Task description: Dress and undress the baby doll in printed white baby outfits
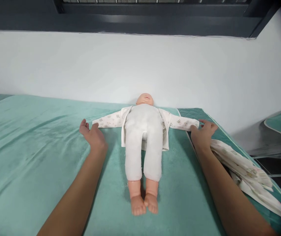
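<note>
A baby doll [144,134] with a white padded body lies on its back, its bare feet towards me. It wears a small white printed shirt [165,137], open at the front, with both sleeves stretched out sideways. At the cuff of the left-hand sleeve [109,120] is my left hand [92,134], its thumb touching the fabric and its fingers apart. My right hand [203,132] has the end of the other sleeve [182,122] between thumb and fingers. No doll's hands show beyond the cuffs.
Green cloth [44,157] covers the bed, with wrinkles at the left. Crumpled pale printed clothing [246,170] lies beside my right forearm. A white wall [106,65] rises behind the doll's head, below a dark frame [155,19].
</note>
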### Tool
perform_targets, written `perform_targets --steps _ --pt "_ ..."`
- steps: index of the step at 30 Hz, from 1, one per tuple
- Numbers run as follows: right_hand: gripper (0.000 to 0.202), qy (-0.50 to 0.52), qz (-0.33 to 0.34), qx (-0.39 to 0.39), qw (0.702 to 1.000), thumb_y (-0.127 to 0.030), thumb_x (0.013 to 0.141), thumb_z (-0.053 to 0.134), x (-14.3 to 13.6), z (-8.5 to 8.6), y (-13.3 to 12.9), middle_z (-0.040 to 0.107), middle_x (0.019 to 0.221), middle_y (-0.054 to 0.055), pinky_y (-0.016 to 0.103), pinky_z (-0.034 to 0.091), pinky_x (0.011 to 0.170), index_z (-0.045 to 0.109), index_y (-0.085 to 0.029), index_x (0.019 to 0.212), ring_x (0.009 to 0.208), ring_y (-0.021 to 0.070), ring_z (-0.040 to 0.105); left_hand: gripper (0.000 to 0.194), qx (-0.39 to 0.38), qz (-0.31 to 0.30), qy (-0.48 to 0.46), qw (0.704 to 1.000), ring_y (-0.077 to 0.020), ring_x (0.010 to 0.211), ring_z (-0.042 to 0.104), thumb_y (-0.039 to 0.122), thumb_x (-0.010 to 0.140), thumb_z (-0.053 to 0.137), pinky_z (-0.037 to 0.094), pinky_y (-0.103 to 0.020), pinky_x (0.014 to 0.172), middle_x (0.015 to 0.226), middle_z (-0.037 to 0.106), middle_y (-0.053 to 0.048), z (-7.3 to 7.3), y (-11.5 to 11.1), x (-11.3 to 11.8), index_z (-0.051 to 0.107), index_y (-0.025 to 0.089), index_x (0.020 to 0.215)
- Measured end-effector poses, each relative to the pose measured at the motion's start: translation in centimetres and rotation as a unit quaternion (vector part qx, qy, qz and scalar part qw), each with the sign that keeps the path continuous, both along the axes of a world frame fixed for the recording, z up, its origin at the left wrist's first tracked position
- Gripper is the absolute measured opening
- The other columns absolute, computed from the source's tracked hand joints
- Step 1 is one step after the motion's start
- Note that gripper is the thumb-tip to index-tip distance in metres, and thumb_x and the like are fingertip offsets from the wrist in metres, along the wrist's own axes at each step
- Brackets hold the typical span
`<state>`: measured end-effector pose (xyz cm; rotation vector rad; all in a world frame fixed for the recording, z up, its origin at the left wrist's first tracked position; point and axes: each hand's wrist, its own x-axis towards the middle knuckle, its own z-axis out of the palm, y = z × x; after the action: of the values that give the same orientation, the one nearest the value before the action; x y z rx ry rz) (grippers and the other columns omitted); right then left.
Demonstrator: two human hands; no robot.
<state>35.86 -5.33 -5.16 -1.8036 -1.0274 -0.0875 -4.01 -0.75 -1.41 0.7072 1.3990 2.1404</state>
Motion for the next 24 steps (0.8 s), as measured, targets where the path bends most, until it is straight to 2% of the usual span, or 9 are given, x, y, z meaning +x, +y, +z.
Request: perform_targets --steps 3,7,9,11,13,16,20,24 --pt "0.040 -0.007 0.042 0.046 0.998 -0.024 0.077 0.056 -2.7 1.1 -0.6 0.039 0.129 0.015 0.042 0.043 0.102 0.055 -0.016 0.116 0.113 0.0247 0.050 0.046 0.058 0.003 0.113 0.992 -0.0166 0.139 0.035 0.010 0.078 0.061 0.027 -0.030 0.117 0.142 0.040 -0.003 0.1 -0.8 0.8 0.051 0.029 0.119" --pt "0.036 -0.031 0.118 0.063 0.991 -0.026 0.080 0.058 -5.7 1.7 -0.9 0.044 0.128 0.014 0.043 0.045 0.099 0.056 -0.018 0.116 0.115 0.0250 0.050 0.042 0.099 -0.056 0.176 0.978 -0.0152 0.135 0.040 0.008 0.081 0.056 0.031 -0.029 0.113 0.139 0.044 -0.002 0.5 -1.8 2.0 0.054 0.029 0.118" --pt "0.033 -0.025 0.155 0.063 0.986 -0.029 0.083 0.058 -6.4 1.8 -0.9 0.051 0.123 0.013 0.042 0.046 0.097 0.057 -0.018 0.115 0.112 0.0244 0.052 0.034 0.071 -0.110 0.185 0.974 -0.0169 0.122 0.050 0.012 0.082 0.058 0.040 -0.028 0.103 0.129 0.053 -0.003 0.5 -1.8 2.5 0.057 0.028 0.113" --pt "0.030 0.020 0.202 0.049 0.978 -0.036 0.087 0.056 -6.8 1.9 -0.9 0.059 0.113 0.010 0.039 0.048 0.092 0.058 -0.020 0.112 0.103 0.0223 0.058 0.022 0.008 -0.181 0.205 0.962 -0.0184 0.103 0.058 0.020 0.083 0.061 0.045 -0.029 0.090 0.113 0.062 -0.003 0.3 -1.7 2.9 0.061 0.026 0.105" --pt "0.030 0.073 0.242 0.028 0.967 -0.043 0.090 0.055 -7.1 1.9 -1.0 0.065 0.102 0.007 0.036 0.049 0.086 0.060 -0.021 0.109 0.092 0.0201 0.061 0.013 -0.056 -0.249 0.238 0.937 -0.0191 0.087 0.058 0.028 0.083 0.065 0.044 -0.029 0.082 0.097 0.066 -0.003 0.2 -1.5 3.3 0.066 0.024 0.095" --pt "0.031 0.119 0.295 -0.006 0.948 -0.049 0.090 0.056 -7.4 2.1 -1.3 0.068 0.094 0.004 0.034 0.048 0.082 0.061 -0.022 0.105 0.084 0.0184 0.062 0.014 -0.100 -0.314 0.274 0.904 -0.0200 0.083 0.057 0.035 0.084 0.065 0.041 -0.029 0.078 0.087 0.068 -0.003 0.1 -1.4 3.6 0.069 0.022 0.087" --pt "0.034 0.147 0.350 -0.053 0.924 -0.053 0.088 0.059 -8.2 2.3 -1.7 0.067 0.088 0.001 0.031 0.046 0.077 0.060 -0.025 0.108 0.081 0.0179 0.060 0.020 -0.114 -0.349 0.241 0.898 -0.0170 0.078 0.053 0.038 0.086 0.063 0.039 -0.027 0.071 0.079 0.064 -0.001 0.2 -1.8 3.6 0.066 0.021 0.078" --pt "0.036 0.154 0.345 -0.077 0.923 -0.055 0.086 0.059 -8.5 2.4 -1.7 0.066 0.081 -0.001 0.029 0.044 0.069 0.060 -0.024 0.105 0.073 0.0175 0.058 0.022 -0.101 -0.379 0.148 0.908 -0.0130 0.067 0.047 0.040 0.079 0.070 0.036 -0.024 0.060 0.071 0.057 0.002 0.1 -2.0 3.5 0.063 0.020 0.074"
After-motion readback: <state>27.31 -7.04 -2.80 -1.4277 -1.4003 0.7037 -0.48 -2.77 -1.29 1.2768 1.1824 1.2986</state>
